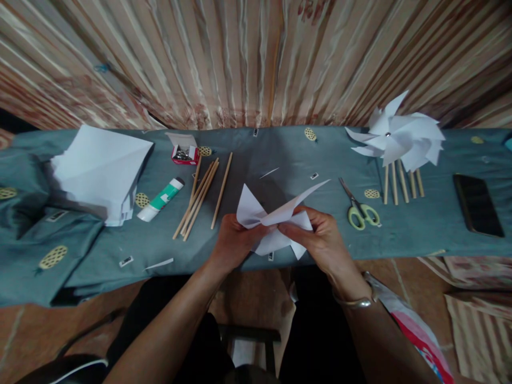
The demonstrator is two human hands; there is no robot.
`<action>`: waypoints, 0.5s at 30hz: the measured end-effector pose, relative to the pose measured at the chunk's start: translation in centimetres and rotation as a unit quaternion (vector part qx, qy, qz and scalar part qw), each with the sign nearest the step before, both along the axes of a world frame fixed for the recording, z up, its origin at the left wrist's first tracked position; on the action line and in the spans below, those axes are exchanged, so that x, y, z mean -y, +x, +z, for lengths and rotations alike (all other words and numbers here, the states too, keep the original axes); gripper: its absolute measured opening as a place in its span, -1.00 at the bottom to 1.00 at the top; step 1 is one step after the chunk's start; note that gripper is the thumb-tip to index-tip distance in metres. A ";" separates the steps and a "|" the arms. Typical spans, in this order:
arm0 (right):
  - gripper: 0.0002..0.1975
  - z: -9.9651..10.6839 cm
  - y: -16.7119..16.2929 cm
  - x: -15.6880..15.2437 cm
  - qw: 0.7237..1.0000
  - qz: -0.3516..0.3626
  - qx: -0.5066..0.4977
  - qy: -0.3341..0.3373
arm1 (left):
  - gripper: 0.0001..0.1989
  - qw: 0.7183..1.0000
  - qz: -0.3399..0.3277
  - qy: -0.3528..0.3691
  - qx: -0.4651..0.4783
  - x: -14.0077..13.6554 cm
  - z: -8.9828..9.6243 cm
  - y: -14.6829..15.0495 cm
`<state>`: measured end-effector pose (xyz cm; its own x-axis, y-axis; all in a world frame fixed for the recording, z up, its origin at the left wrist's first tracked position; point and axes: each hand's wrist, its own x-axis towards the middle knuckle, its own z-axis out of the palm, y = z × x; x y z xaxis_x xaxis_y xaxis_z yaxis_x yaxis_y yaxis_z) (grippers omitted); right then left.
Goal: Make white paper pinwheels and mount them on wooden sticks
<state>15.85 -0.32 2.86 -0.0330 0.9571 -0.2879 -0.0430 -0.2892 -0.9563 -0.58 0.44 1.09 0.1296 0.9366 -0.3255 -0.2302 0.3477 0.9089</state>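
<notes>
A white paper pinwheel with curled blades is held between my two hands above the front edge of the table. My left hand pinches it from the left, thumb near the centre. From the right, my right hand grips it too, its thumb pressed close to the middle beside the left thumb. The fingers behind the paper are partly hidden. Left of my hands lie several thin wooden sticks. To the right is a pair of scissors with green handles.
On the green cloth-covered table lie a stack of white paper, a glue stick and a small red box of metal pins. Several finished pinwheels on sticks and a black phone lie at right. A curtain hangs behind.
</notes>
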 end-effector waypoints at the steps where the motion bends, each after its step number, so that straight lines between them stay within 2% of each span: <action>1: -0.81 0.0 0.0 0.0 1.000 -0.001 0.006 0.002 | -0.84 1.000 0.000 0.004 0.001 0.0 -0.1 0.0; 15: -0.82 -0.6 -0.1 0.0 1.000 -0.003 -0.006 0.009 | -0.79 1.000 -0.004 -0.003 -0.030 -0.1 -0.3 0.0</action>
<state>15.77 -0.27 2.30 -0.0304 0.9626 -0.2693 -0.0566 -0.2707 -0.9610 -0.59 0.50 0.79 0.1181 0.9336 -0.3383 -0.1724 0.3548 0.9189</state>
